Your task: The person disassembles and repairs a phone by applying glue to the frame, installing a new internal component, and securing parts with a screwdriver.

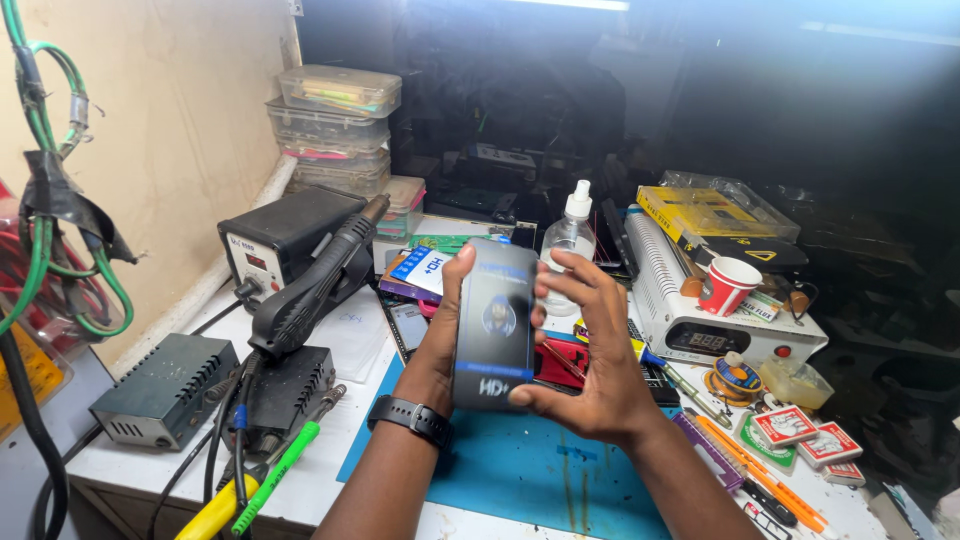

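Dark flat packet [494, 322] stands upright over the blue mat [520, 470], pinched between both hands: left hand [437, 335] behind its edge, right hand [590, 370] cupping front. Gripping by edges seems wisest. Beyond: spray bottle [570, 240].

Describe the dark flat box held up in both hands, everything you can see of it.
The flat box is a slim, tall rectangle, dark blue to black with a glossy look, likely printed card. Its front shows a small picture near the middle and pale lettering at the bottom. It is held upright above the blue mat, front toward the camera. The left hand grips its left edge, thumb near the top corner; the right hand clasps the right edge, fingers curled on the side and thumb under the bottom corner.
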